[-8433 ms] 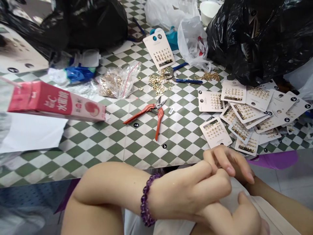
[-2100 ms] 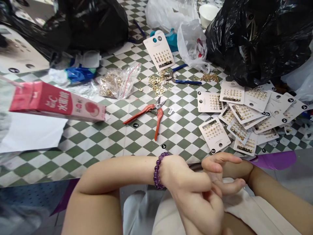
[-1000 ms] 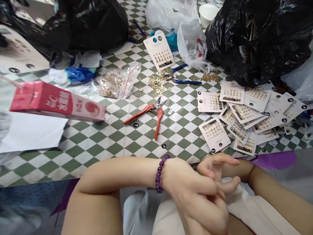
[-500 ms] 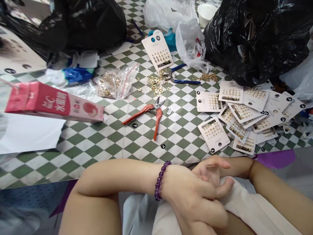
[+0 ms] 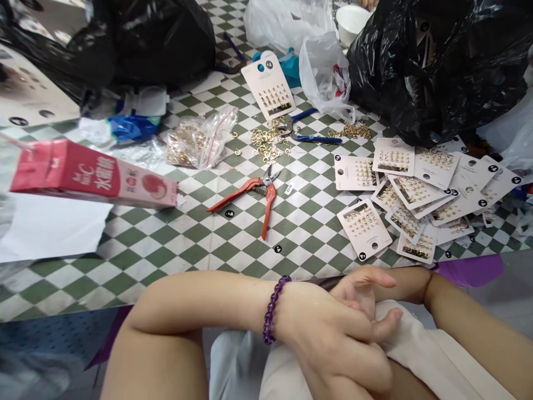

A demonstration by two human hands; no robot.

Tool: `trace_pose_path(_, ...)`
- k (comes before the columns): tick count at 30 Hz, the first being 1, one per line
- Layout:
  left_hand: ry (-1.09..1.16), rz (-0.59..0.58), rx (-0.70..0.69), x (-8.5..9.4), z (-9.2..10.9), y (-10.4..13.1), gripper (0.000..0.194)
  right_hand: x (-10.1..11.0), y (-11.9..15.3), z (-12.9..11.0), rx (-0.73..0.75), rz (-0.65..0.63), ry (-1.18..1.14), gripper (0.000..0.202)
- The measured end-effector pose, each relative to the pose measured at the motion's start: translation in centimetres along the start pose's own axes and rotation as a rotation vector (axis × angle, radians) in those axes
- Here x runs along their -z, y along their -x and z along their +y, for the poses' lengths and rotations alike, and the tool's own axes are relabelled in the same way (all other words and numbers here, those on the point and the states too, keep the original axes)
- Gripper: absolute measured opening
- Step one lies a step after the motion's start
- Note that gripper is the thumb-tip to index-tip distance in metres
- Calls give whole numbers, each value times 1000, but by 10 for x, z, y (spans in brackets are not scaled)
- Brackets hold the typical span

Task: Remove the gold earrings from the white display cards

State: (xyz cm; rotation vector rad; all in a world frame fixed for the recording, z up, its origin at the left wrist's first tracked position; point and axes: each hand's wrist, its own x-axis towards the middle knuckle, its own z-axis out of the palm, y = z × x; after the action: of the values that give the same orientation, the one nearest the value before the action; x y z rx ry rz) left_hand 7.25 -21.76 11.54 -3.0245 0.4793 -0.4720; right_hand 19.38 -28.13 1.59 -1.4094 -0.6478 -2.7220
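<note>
My left hand (image 5: 333,339), wearing a purple bead bracelet (image 5: 275,309), lies back up over my lap, its fingers loosely bent and apart. Behind and partly under it rests my right hand (image 5: 361,290), palm up with its fingers apart. The two hands overlap, and no object shows in either. Red-handled cutters (image 5: 266,191) lie open on the checkered table (image 5: 175,239) beyond my hands. Past them are loose gold rings (image 5: 266,144) and blue-handled pliers (image 5: 308,136). Cards of gold studs (image 5: 364,228) are piled at the right.
A pink drink carton (image 5: 95,175) and white paper (image 5: 50,225) are at the left. Near the middle sits a clear bag of gold pieces (image 5: 195,141). Black plastic bags (image 5: 433,72) and a white bowl (image 5: 352,25) stand farther back. Part of another person's hand (image 5: 368,4) shows at the top.
My hands have shifted very slightly to the right, still overlapping. Another person's fingers have appeared at the top edge by the bowl.
</note>
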Motion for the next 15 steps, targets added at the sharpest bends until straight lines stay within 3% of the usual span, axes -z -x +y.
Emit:
trace_pose_path(3,14,105,-228,2,1,1,23,8,3,6,79,-97,-77,71)
trace_pose_path(6,-36,193,-165,5,1,0,16,21,-1,10,136,-294,-149,73)
trace_pose_path(9,-42,262,-130,6,3,-2,18,32,-9,6,58,-432,-202,79)
trace_pose_path(13,-50,345,-73,-2,14,-4,24,30,-21,-2,-14,-455,-202,90)
trace_pose_path(15,-27,289,-38,-10,20,-4,21,25,-25,-3,-2,-431,-189,86)
